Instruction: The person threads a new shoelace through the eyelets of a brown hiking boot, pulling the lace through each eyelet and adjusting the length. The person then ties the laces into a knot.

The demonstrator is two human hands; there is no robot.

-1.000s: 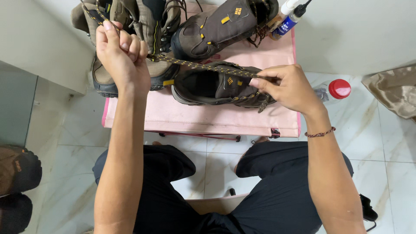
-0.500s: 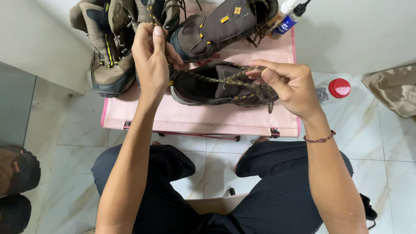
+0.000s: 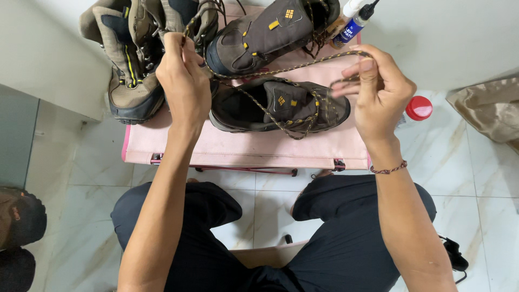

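Note:
A brown low hiking shoe [image 3: 281, 105] lies on its side on a pink table [image 3: 243, 148] in front of me. A braided brown and yellow lace [image 3: 281, 69] runs from its eyelets up to both hands. My left hand [image 3: 184, 81] pinches one end of the lace high above the shoe's heel. My right hand [image 3: 378, 92] grips the other end above the toe, and the lace stretches between them.
Two more brown boots stand behind, one [image 3: 130, 59] at the left and one [image 3: 270, 32] at the middle. A blue and white bottle [image 3: 354, 24] stands at the back right. A red cap [image 3: 419, 108] lies on the tiled floor beside a beige bag [image 3: 486, 108].
My left hand has moved right along the lace, toward the shoe. My right hand has risen off the shoe's toe and pulled the lace up and to the right.

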